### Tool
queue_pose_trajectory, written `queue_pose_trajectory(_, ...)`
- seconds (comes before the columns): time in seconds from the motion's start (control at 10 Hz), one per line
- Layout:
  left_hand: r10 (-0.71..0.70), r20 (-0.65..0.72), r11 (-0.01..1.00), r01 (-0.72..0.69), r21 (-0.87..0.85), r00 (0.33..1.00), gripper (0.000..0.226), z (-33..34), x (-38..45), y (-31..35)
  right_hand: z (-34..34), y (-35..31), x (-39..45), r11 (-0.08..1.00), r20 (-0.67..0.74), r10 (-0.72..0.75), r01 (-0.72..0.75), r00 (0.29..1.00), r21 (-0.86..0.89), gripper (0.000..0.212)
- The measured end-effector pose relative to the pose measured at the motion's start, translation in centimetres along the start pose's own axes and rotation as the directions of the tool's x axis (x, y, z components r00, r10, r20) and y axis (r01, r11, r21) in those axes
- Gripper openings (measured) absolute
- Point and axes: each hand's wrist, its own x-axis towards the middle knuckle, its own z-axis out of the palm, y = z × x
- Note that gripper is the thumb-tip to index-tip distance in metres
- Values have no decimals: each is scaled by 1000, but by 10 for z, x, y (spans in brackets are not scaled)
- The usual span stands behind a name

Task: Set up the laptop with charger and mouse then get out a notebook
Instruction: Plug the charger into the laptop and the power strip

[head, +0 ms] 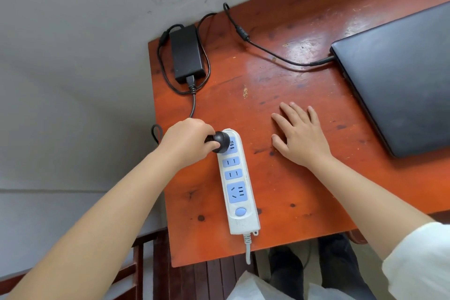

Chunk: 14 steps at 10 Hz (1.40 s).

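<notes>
A closed dark laptop [399, 75] lies at the right of the orange wooden table [280, 178]. The charger's thin cable [275, 55] runs into the laptop's left edge. The black charger brick [186, 52] rests at the table's far left corner. My left hand [187, 141] grips the black charger plug [220, 142], which sits against the top socket of a white and blue power strip [237, 182]. My right hand [300, 134] lies flat and open on the table, to the right of the strip, holding nothing. No mouse or notebook is in view.
A grey wall runs behind and to the left of the table. The strip's white cord [248, 248] hangs over the near table edge. A dark wooden chair [155, 263] stands below the table's left corner. A black cable loop [157, 131] hangs off the left edge.
</notes>
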Motion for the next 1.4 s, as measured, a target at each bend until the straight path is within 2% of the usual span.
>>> queue_pose_trajectory(0.1, -13, -17, 994, 11, -107, 1000, 22, 2, -4, -10, 0, 0, 1, 1000, -8, -8, 9, 1000, 6, 48)
queue_pose_trajectory(0.4, -20, -65, 979, 7, -204, 998, 18, 6, -9, -16, 1, 0, 0, 1000, -42, -10, 11, 999, 17, 48)
queue_pose_trajectory(0.6, 29, -45, 989, -35, -143, 999, 21, 3, -8, -14, 2, 0, 0, 1000, -41, -6, 7, 999, 24, 47)
queue_pose_trajectory(0.8, 65, 57, 997, -67, 24, 996, 23, -4, 0, -6, 3, 1, 0, 1000, -51, -9, 10, 999, 18, 47)
queue_pose_trajectory(1.0, -9, 80, 1000, 11, -25, 997, 23, -3, -6, -14, 5, 2, 1, 1000, -29, -8, 9, 1000, 9, 48)
queue_pose_trajectory(1.2, -7, 79, 998, 2, 65, 997, 22, -4, 1, -6, 4, 2, 0, 1000, -41, -11, 11, 999, 13, 48)
queue_pose_trajectory(1.4, -32, 83, 999, 30, 20, 996, 23, -3, 4, -5, 4, 2, 0, 1000, -42, -10, 11, 999, 16, 48)
